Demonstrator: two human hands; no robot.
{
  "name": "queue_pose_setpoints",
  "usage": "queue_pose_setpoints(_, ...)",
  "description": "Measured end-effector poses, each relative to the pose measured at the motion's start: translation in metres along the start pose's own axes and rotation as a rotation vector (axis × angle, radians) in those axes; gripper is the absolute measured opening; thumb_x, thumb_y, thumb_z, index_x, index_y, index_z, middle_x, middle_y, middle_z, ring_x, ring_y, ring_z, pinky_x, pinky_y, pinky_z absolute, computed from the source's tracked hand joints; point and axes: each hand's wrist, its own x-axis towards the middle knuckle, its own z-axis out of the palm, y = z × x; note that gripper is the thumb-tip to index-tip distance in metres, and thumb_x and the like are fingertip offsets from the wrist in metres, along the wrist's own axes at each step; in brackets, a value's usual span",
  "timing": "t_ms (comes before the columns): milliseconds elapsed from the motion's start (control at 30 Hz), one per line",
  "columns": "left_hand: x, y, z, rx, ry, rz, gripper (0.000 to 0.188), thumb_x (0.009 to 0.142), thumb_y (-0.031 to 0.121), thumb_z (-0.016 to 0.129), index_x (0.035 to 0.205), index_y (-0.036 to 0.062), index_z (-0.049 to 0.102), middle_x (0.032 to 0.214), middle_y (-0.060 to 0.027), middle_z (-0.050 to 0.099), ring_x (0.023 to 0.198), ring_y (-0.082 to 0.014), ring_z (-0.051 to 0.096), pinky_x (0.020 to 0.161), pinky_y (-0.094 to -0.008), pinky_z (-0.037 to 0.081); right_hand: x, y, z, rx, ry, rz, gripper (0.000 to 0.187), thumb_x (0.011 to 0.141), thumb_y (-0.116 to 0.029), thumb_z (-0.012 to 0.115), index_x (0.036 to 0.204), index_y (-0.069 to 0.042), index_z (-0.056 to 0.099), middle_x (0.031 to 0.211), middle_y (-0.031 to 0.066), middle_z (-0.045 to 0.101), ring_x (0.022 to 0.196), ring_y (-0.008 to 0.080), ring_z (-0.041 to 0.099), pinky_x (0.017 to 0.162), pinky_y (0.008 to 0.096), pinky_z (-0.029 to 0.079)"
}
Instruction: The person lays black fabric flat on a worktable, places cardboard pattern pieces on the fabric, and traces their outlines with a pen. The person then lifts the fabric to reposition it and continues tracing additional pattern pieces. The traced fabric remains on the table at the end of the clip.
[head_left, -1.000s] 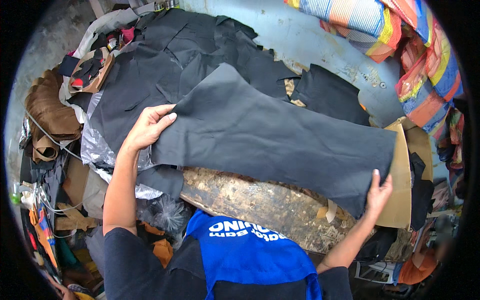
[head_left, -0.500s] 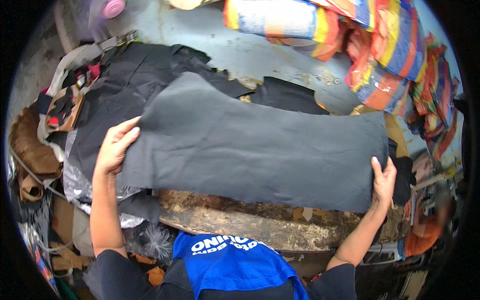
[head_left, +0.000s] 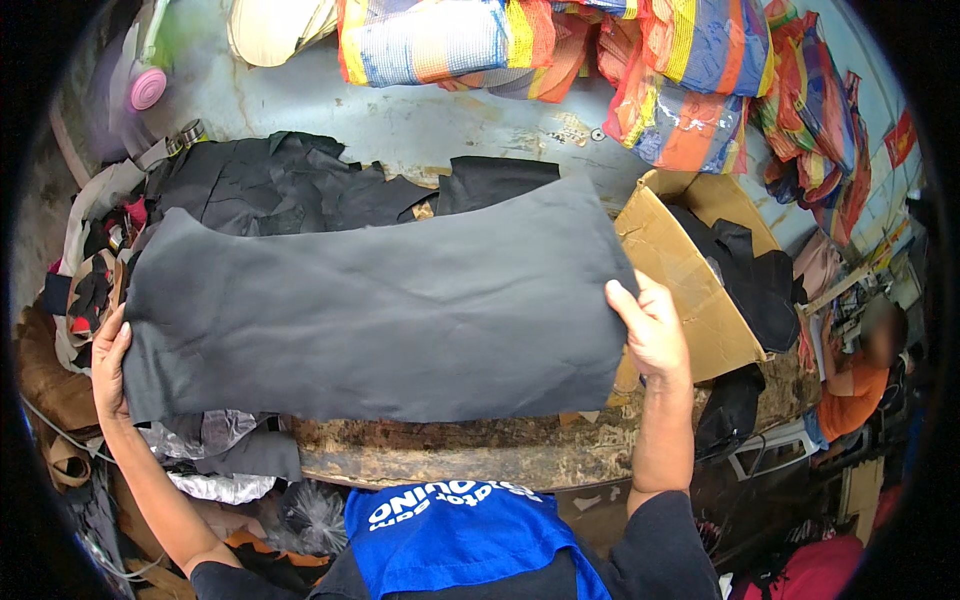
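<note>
**Big grey cloth held up by two edges**

While the dark grey cloth piece point(head_left: 370, 310) hangs stretched across the middle of the frame, only its two short ends are being held, so it could slip. The cloth is wide and soft, and its middle has nothing under it. If one hand lets go a little, that end would likely drop onto the worn wooden surface point(head_left: 470, 455) or onto the pile of black cloth scraps point(head_left: 270, 185) in the upper left. It could also catch on the corner of the open cardboard box point(head_left: 690, 290) just beside it on the right.

At the left edge of the frame, the left hand point(head_left: 108, 362) has its fingers point(head_left: 117, 340) laid flat and close together along the cloth's end. Whether the thumb grips behind is hidden. The right hand point(head_left: 652, 335) pinches the right end, thumb point(head_left: 625, 305) in front, and the other fingers seem curled behind the cloth.
</note>
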Motion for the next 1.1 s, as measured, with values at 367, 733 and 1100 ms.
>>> queue_pose_setpoints(367,-0.007,0.02,-0.048,-0.049,0.049,0.035,0.034,0.09,0.009,0.057,0.123,0.0001,0.056,0.115,-0.007,0.062,0.097,-0.0107,0.06,0.089,-0.0231,0.045,0.005,0.015,0.019,0.35,-0.138,0.109,0.033,0.095,-0.011,0.05,0.124,0.006,0.049,0.108,0.011,0.064,0.092,0.013,0.062,0.08,0.0251,0.05)
queue_pose_setpoints(733,0.002,0.026,-0.051,-0.041,0.03,0.093,0.035,0.092,0.008,0.054,0.126,0.0003,0.053,0.118,-0.0055,0.061,0.1,-0.0107,0.059,0.091,-0.0226,0.044,0.005,0.015,0.017,0.359,-0.137,0.093,0.034,0.096,-0.011,0.049,0.126,0.005,0.048,0.111,0.0107,0.063,0.096,0.0139,0.061,0.083,0.0272,0.05)
queue_pose_setpoints(1100,0.05,0.051,-0.009,0.115,-0.093,0.113,0.03,0.085,0.004,0.055,0.115,-0.0019,0.058,0.107,-0.0057,0.064,0.092,-0.0116,0.061,0.085,-0.0231,0.045,0.041,-0.005,0.007,0.296,-0.201,0.131,0.037,0.095,-0.017,0.052,0.123,0.006,0.049,0.117,0.012,0.06,0.098,0.0157,0.061,0.086,0.0309,0.05)
